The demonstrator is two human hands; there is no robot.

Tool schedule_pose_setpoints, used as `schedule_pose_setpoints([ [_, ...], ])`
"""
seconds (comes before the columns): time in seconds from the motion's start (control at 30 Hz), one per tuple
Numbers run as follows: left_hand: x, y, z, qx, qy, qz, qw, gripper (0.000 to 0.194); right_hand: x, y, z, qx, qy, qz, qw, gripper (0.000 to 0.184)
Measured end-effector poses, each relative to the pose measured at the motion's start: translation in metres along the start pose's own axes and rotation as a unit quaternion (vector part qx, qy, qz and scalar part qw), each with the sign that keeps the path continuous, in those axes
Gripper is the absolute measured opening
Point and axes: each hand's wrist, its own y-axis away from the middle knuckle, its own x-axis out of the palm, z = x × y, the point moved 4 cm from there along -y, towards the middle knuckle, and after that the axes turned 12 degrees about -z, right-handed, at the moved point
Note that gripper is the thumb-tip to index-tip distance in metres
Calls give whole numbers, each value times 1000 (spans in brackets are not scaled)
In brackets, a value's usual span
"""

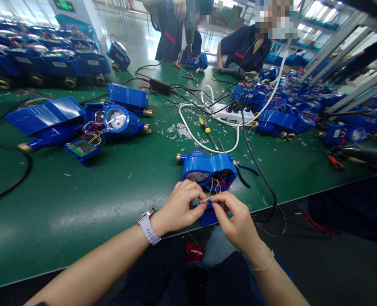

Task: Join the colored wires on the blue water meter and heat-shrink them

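A blue water meter (207, 165) lies on the green table in front of me, its box open and thin coloured wires (218, 183) coming out towards me. My left hand (185, 205) pinches these wires between thumb and fingers, just below the dial. Close beside it, my right hand (234, 216) pinches the same wires, fingertips nearly touching those of the left. Under the fingers, a small blue cover (208, 216) sits at the table's front edge, partly hidden by both hands. Pliers with dark handles (247, 173) lie against the meter's right side.
Beyond the meter lie a yellow-black screwdriver (205, 126), a white power strip (231, 112) and tangled cables. More blue meters (120, 121) stand left, with rows of them (60, 63) behind and a pile (280, 100) at right. Two co-workers (244, 53) work across the green table (111, 191).
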Motion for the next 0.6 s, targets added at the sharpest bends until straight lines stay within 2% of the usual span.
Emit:
schedule_pose_setpoints([
  [0.13,1,2,-1,5,-30,-6,1000,9,-1,4,1,-47,0,-8,999,13],
  [0.3,1,4,-6,34,-84,-8,996,10,0,6,1,-70,13,0,997,13],
  [0.6,4,4,-5,28,-86,-8,996,6,1,4,3,-103,63,8,993,14],
])
